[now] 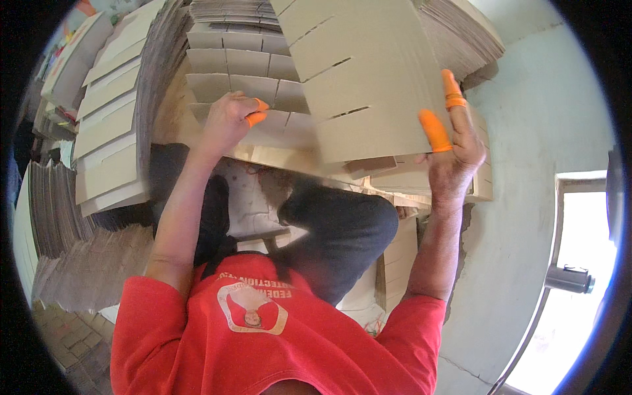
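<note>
Red-sleeved arms reach up: right hand (pixel 454 148) pinches the slotted cardboard sheet (pixel 365 79), best kept level, while left hand (pixel 227 122) curls on the divider stack (pixel 243 72).

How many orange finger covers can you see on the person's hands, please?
4: two on the left hand, at and, and two on the right hand, at and. Others may be hidden behind the cardboard sheet.

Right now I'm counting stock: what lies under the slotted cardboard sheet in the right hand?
Under the slotted cardboard sheet, gripped by the right hand, lie more flat cardboard blanks, where the left hand rests. The sheet covers the stack's right part, so its extent there cannot be seen.
</note>
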`<state>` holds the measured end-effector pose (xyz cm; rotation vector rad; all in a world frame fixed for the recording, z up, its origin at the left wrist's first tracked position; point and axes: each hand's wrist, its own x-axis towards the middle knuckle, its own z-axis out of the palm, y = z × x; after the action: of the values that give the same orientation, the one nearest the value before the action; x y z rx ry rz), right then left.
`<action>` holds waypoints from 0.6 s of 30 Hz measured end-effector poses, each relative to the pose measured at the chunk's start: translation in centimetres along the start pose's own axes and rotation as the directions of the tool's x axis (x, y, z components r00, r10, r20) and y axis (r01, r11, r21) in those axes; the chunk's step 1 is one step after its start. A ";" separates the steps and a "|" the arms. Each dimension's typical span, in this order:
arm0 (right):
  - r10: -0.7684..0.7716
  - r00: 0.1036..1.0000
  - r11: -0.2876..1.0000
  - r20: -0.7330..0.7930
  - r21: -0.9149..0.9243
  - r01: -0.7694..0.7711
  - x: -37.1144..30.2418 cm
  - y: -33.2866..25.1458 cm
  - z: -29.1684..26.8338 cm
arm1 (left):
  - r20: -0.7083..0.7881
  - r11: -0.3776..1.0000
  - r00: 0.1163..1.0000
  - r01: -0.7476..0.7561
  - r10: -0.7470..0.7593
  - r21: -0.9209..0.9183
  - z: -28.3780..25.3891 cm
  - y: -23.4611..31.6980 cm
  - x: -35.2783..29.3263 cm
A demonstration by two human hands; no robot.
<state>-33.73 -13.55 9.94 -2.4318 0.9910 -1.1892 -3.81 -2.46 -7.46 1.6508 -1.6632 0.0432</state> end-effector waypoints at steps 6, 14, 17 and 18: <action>-0.017 0.996 0.992 0.086 0.124 0.006 1.0 -1.6 3.4 | -0.052 0.998 0.999 0.003 0.000 0.056 0.6 0.0 -0.4; 0.031 0.982 0.987 0.185 0.147 -0.059 1.3 -1.6 6.0 | -0.062 0.999 0.997 -0.043 0.043 0.005 0.7 -0.2 0.1; 0.007 0.988 0.991 0.152 0.130 -0.027 1.6 -2.4 6.0 | 0.031 0.998 0.998 0.058 -0.059 0.028 0.2 0.2 0.2; -0.018 0.987 0.992 0.163 0.122 -0.002 1.6 -2.0 6.3 | 0.018 0.999 0.999 0.042 -0.043 0.025 0.3 0.0 0.3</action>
<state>-27.23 -13.55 7.90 -2.3939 0.8366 -1.0024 -3.91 -2.80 -7.49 1.7093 -1.6467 0.0274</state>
